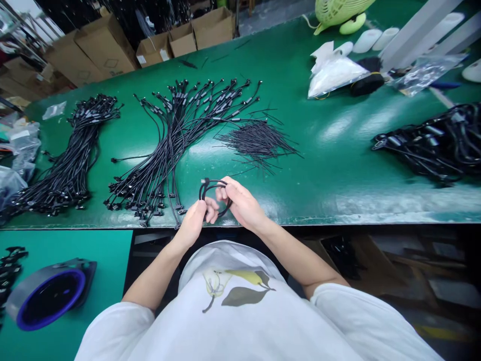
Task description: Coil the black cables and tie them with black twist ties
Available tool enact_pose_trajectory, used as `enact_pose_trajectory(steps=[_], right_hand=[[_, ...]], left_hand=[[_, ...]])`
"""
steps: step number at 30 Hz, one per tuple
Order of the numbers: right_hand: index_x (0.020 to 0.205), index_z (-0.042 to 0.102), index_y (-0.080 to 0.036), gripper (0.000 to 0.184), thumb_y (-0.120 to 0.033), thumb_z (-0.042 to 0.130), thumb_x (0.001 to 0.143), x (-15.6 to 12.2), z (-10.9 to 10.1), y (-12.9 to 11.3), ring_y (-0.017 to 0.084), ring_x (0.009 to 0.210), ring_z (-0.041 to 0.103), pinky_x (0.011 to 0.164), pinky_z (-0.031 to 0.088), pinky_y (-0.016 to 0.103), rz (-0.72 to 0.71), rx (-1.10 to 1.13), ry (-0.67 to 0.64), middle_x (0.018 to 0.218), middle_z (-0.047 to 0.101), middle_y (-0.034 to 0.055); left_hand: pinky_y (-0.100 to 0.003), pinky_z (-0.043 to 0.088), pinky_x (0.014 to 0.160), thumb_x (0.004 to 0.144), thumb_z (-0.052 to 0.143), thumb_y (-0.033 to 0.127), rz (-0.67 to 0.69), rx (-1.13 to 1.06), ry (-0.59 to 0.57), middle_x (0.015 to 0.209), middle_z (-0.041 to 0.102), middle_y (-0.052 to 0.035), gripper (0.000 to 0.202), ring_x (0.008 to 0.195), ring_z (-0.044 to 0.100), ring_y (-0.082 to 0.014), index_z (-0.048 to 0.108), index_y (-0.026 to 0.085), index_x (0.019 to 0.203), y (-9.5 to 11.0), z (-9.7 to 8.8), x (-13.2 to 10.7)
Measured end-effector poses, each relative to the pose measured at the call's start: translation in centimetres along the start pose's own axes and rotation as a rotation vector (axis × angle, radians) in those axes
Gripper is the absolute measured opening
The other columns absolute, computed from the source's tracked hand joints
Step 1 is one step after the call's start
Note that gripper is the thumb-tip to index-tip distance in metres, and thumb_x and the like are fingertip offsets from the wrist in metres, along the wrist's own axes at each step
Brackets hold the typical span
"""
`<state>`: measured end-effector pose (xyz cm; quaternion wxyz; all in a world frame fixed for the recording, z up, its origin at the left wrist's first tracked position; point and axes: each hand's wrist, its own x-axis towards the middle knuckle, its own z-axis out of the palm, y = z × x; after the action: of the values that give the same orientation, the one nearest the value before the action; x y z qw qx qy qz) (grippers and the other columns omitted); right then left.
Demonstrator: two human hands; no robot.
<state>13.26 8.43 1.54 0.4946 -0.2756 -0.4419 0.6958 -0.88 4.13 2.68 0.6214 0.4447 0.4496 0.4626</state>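
Note:
Both my hands meet at the near edge of the green table (pixel 338 165), holding one short black cable (pixel 209 186) bent into a loop. My left hand (pixel 197 219) is closed around the loop's lower part. My right hand (pixel 240 200) pinches the loop's right side with curled fingers. Just beyond the hands lies a fanned bunch of black cables (pixel 176 135) with connector ends. To its right sits a small heap of thin black ties (pixel 257 140).
A second cable bunch (pixel 71 155) lies at the far left, and a tangled pile of cables (pixel 439 143) at the right. Plastic bags (pixel 334 72), white rolls and a green fan stand at the back. Cardboard boxes (pixel 108 47) line the far edge. A blue-rimmed tape roll (pixel 48 293) sits lower left.

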Motion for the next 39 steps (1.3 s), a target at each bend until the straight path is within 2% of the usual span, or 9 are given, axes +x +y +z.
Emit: enact_pose_trajectory(steps=[6,11,13,17,20,26,31,35,39], right_hand=[[0.094,0.060,-0.020,0.043,-0.058,0.041,0.094,-0.7,-0.3,-0.7,0.022,0.123,0.045,0.100,0.042,0.035,-0.154,-0.345,-0.159,0.134,0.045,0.0091],[0.110,0.060,-0.020,0.043,-0.055,0.042,0.094,-1.3,-1.4,-1.0,0.012,0.076,0.057,0.050,0.046,0.021,0.102,-0.232,-0.310,0.134,0.045,0.0090],[0.112,0.059,-0.020,0.044,-0.055,0.039,0.095,-1.4,-1.9,-1.4,0.010,0.068,0.056,0.048,0.046,0.022,0.126,-0.229,-0.313,0.131,0.048,0.0092],[0.102,0.061,-0.019,0.041,-0.054,0.044,0.094,-1.3,-3.1,-3.1,0.023,0.110,0.055,0.094,0.046,0.040,-0.250,-0.691,-0.185,0.122,0.055,0.0114],[0.120,0.055,-0.020,0.047,-0.057,0.049,0.091,-1.2,-3.7,-4.4,0.028,0.124,0.044,0.106,0.032,0.050,-0.589,-1.161,-0.286,0.125,0.054,0.0127],[0.088,0.056,-0.013,0.040,-0.043,0.034,0.101,-1.8,-3.9,-4.4,0.018,0.069,0.050,0.062,0.035,0.031,-0.668,-1.778,-0.869,0.077,0.056,0.0060],[0.087,0.052,-0.014,0.040,-0.044,0.029,0.102,-2.8,-4.0,-4.1,0.017,0.067,0.042,0.054,0.017,0.031,-0.732,-1.797,-0.883,0.078,0.052,0.0055],[0.088,0.051,-0.015,0.033,-0.042,0.037,0.100,-3.2,-4.0,-3.0,0.017,0.070,0.043,0.058,0.019,0.030,-0.535,-1.775,-0.769,0.081,0.052,0.0054],[0.087,0.052,-0.015,0.024,-0.019,0.032,0.100,-3.4,-4.4,-2.8,0.015,0.064,0.042,0.056,0.016,0.031,-0.499,-1.774,-0.763,0.078,0.053,0.0048]], left_hand=[[-0.030,0.037,0.067,0.091,0.035,0.061,-0.024,0.445,-0.189,0.064,0.049,-0.0008,0.052,0.064,0.046,-0.0158,0.055,0.018,0.072,-0.3,-1.0,-1.0],[-0.032,0.041,0.080,0.090,0.043,0.059,-0.013,0.448,-0.362,0.088,0.060,-0.0085,0.047,0.080,0.052,-0.0200,0.064,0.017,0.087,0.4,-1.0,-1.0],[-0.035,0.041,0.089,0.087,0.050,0.057,-0.007,0.315,-0.401,0.097,0.060,-0.0110,0.044,0.091,0.054,-0.0225,0.064,0.016,0.092,0.3,-0.5,-1.0],[-0.035,0.048,0.076,0.089,0.048,0.056,-0.229,-0.049,-0.405,0.072,0.052,-0.0019,0.039,0.068,0.053,-0.0155,0.052,0.017,0.083,-1.0,0.3,-1.0],[-0.029,0.046,0.066,0.090,0.049,0.053,-0.271,0.084,-0.338,0.066,0.046,0.0025,0.037,0.061,0.047,-0.0117,0.047,0.018,0.078,-1.6,-0.1,-0.6],[-0.027,0.042,0.063,0.091,0.048,0.051,-0.318,0.285,-0.533,0.071,0.044,0.0032,0.035,0.062,0.043,-0.0104,0.047,0.016,0.094,0.2,-0.8,-0.4],[-0.027,0.040,0.061,0.094,0.035,0.055,-0.336,0.314,-0.588,0.069,0.039,0.0036,0.041,0.061,0.040,-0.0106,0.047,0.017,0.084,1.3,-0.5,-1.0],[-0.026,0.036,0.060,0.092,0.039,0.055,-0.283,0.582,-0.455,0.061,0.043,0.0040,0.041,0.059,0.039,-0.0113,0.047,0.018,0.076,0.6,-0.3,-0.7],[-0.026,0.037,0.056,0.086,0.050,0.058,-0.458,0.213,-0.499,0.064,0.035,0.0054,0.043,0.055,0.034,-0.0095,0.052,0.015,0.086,0.2,0.0,0.0]])
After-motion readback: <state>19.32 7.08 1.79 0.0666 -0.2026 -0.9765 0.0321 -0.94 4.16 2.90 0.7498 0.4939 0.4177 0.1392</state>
